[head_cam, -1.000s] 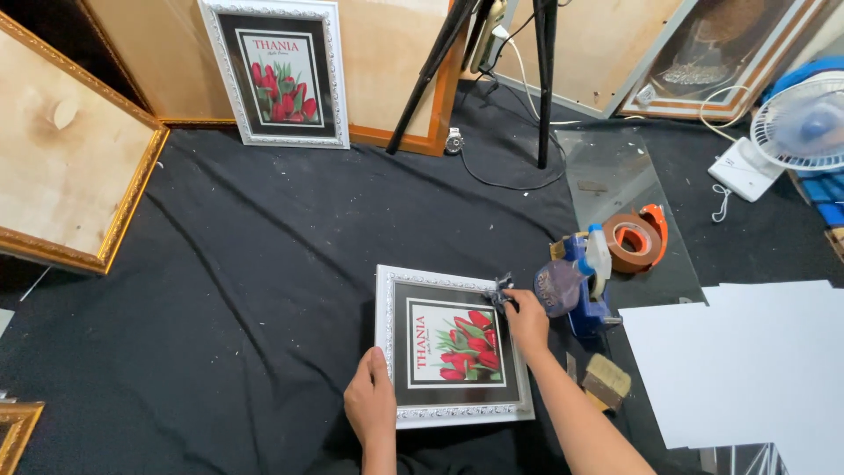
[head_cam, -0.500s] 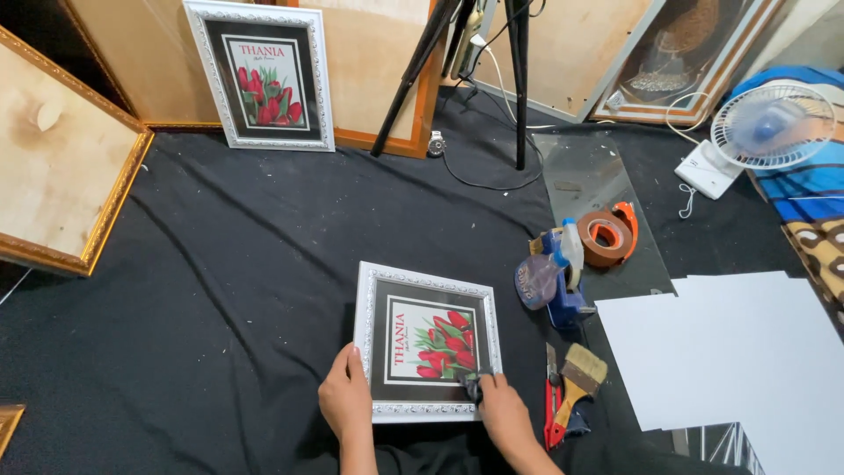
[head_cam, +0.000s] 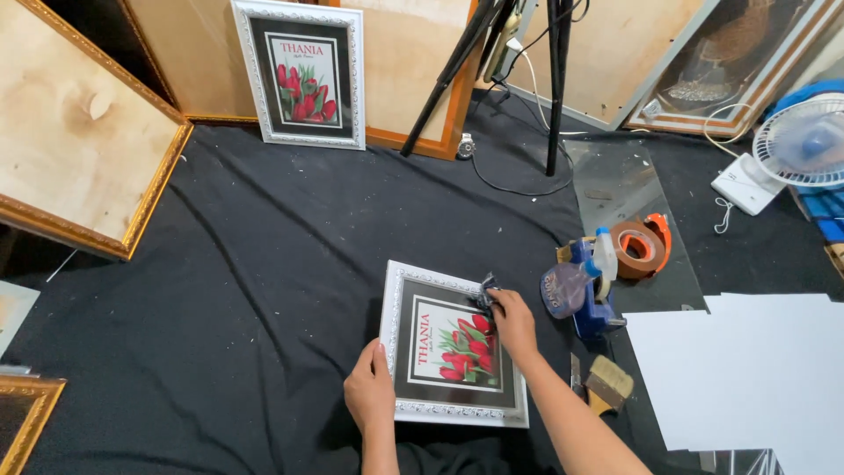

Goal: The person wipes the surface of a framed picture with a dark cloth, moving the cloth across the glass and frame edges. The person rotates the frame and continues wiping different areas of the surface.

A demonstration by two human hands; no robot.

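Observation:
A white ornate picture frame (head_cam: pixel 396 303) with a red tulip print lies flat on the black cloth. My left hand (head_cam: pixel 371 393) rests on its lower left edge, holding it down. My right hand (head_cam: pixel 512 321) presses a small dark cloth (head_cam: pixel 484 291) onto the glass near the frame's upper right corner. Just right of that hand stand a spray bottle (head_cam: pixel 567 288) and a blue tool.
A matching framed tulip print (head_cam: pixel 301 74) leans at the back beside wooden boards and gilt frames (head_cam: pixel 79 145). Tripod legs (head_cam: pixel 552 88), a cable, a glass pane, an orange tape roll (head_cam: pixel 640 249), a brush (head_cam: pixel 606 383), white sheets (head_cam: pixel 747 369) and a fan (head_cam: pixel 804 141) lie right.
My right hand has swept the cloth from the frame's lower right edge up to its upper right corner. The left hand has stayed on the frame's lower left edge.

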